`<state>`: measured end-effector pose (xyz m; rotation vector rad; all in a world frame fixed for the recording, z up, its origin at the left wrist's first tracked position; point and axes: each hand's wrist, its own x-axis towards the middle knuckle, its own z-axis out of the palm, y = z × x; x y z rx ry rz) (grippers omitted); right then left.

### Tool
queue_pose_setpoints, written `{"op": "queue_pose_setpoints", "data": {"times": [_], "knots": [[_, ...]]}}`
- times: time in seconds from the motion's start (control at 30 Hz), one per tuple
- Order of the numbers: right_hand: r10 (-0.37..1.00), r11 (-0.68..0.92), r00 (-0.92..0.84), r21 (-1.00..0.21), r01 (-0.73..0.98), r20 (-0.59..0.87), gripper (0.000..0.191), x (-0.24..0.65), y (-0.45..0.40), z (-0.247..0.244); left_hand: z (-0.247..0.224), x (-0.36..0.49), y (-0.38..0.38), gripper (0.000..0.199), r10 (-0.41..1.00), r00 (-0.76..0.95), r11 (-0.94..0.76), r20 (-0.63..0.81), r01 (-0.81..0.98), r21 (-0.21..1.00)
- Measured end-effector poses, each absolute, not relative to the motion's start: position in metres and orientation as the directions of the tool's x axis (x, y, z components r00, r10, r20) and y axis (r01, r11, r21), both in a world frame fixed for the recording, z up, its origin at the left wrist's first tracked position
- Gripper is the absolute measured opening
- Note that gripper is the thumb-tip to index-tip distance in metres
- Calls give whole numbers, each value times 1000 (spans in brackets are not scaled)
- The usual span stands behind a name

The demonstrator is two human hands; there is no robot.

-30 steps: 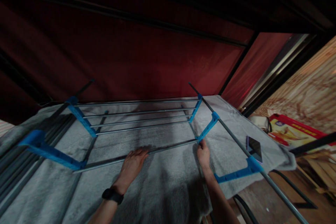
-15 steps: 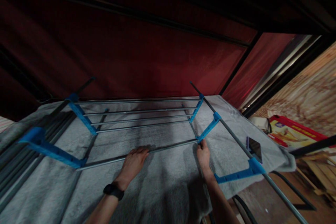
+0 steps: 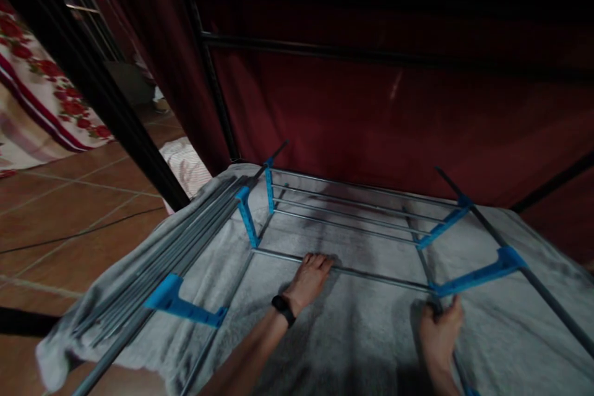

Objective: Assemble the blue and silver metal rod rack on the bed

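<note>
A rack of grey metal tubes joined by blue plastic brackets lies on a grey blanket. My left hand (image 3: pixel 312 277), with a black band on its wrist, is closed over the front crossbar (image 3: pixel 385 277). To the right, my right hand (image 3: pixel 440 329) is wrapped round the lower side pole (image 3: pixel 423 260), just below a blue bracket (image 3: pixel 482 275) where the crossbar's right end sits. The crossbar's other end meets a blue bracket (image 3: pixel 248 218) on the left side. Several thinner crossbars span the far part of the rack. My right fingertips are partly hidden.
Loose grey tubes (image 3: pixel 185 241) lie bundled along the blanket's left edge. A nearer blue bracket (image 3: pixel 185 304) joins the left poles. Black bed-frame posts (image 3: pixel 116 111) and a dark red curtain (image 3: pixel 371 111) enclose the far side. Tiled floor (image 3: pixel 106 198) shows at left.
My view has swung left, bringing the loose tubes and tiled floor into sight. Both hands stay at about the same places on the rack.
</note>
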<state>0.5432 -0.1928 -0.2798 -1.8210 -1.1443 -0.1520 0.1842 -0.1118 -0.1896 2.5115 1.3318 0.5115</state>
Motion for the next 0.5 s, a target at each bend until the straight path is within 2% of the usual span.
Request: {"op": "queue_pose_setpoints", "data": {"times": [0.1, 0.2, 0.37, 0.5], "knots": [[605, -111, 548, -620, 777, 578, 81, 520, -205, -280, -192, 173, -121, 45, 847, 470, -532, 248, 737, 418], [703, -16, 417, -573, 819, 576, 71, 495, -212, -279, -199, 152, -133, 44, 886, 330, -455, 327, 758, 467], [820, 159, 216, -574, 803, 530, 54, 455, -203, -274, -208, 103, -142, 40, 887, -171, -144, 428, 779, 610], [851, 259, 106, -588, 766, 514, 50, 414, -187, -265, -206, 72, -134, 44, 826, -424, 105, 371, 763, 638]]}}
